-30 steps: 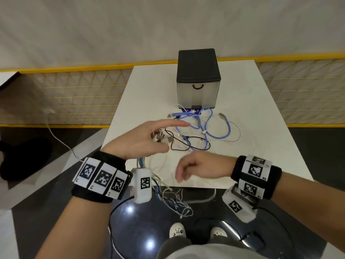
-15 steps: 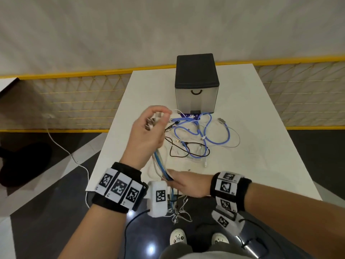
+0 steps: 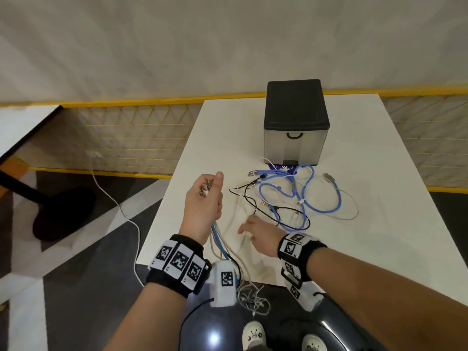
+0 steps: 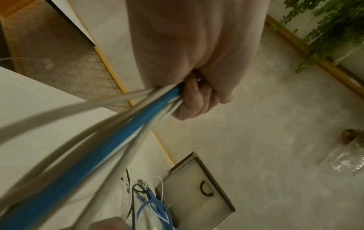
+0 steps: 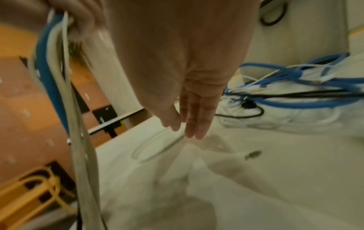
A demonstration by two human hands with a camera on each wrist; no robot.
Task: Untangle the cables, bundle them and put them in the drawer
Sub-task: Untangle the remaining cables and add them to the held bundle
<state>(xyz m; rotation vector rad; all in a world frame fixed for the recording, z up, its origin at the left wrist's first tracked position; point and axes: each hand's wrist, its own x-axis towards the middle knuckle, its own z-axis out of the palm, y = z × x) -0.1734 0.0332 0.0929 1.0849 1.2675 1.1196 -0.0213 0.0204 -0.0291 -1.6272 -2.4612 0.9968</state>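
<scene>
The left hand (image 3: 203, 198) is raised above the near left part of the white table (image 3: 379, 224), fingers curled round a bunch of cables (image 3: 220, 247) — one blue among several grey-white ones — with metal connector ends poking out between thumb and forefinger. In the head view the bunch hangs down past the wrist and over the table's near edge, ending in a loose cluster of thin ends above the floor. The left wrist view shows what the head view hides: the curled fingers (image 4: 197, 101) clamped on the strands where they leave the fist, the blue cable (image 4: 110, 140) running in the middle of the pale ones.

The right hand (image 3: 260, 238) is over the table near its front edge, fingers straight and relaxed, holding nothing. The right wrist view shows its fingertips (image 5: 194, 124) just above or touching a pale cable loop (image 5: 157, 147) lying on the table; which of the two I cannot tell.

The remaining tangle (image 3: 298, 198) of blue, black and white cables lies on the table just in front of the drawer unit (image 3: 295, 122), a black-topped box whose single translucent drawer with its dark handle (image 3: 294, 136) is closed. Only the left wrist view shows trailing green plants (image 4: 325, 31) along the wall.
</scene>
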